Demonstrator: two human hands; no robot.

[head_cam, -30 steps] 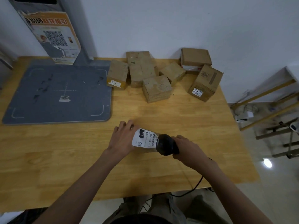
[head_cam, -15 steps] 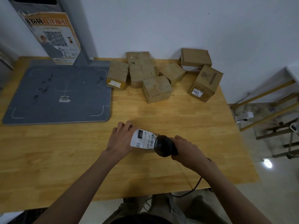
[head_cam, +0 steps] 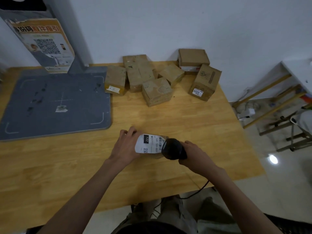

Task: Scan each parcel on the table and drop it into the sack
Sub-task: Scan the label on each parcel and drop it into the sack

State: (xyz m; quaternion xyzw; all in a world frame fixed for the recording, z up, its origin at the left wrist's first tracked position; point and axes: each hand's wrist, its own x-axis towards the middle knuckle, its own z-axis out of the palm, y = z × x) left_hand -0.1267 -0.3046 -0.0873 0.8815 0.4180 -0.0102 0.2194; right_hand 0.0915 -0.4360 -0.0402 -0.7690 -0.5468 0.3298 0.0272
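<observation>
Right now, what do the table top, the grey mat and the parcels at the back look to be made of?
The light wooden table top looks like jointed wood with a smooth sealed finish: grain and plank seams show. The flat grey mat seems rubber or plastic, matte, with white printed corner marks. The brown box parcels look like plain cardboard, dull and scuffed, some bearing paper labels.

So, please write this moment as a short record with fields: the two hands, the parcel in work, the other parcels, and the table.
left hand: left hand grips the labelled parcel from its left side
right hand: right hand holds the black scanner, its head right at the label's barcode end
parcel in work: white label up, reads 122-122-007
other parcels: pile of brown boxes at the table's far edge
table: wooden table, grey mat on its left
sack: not in view
</observation>
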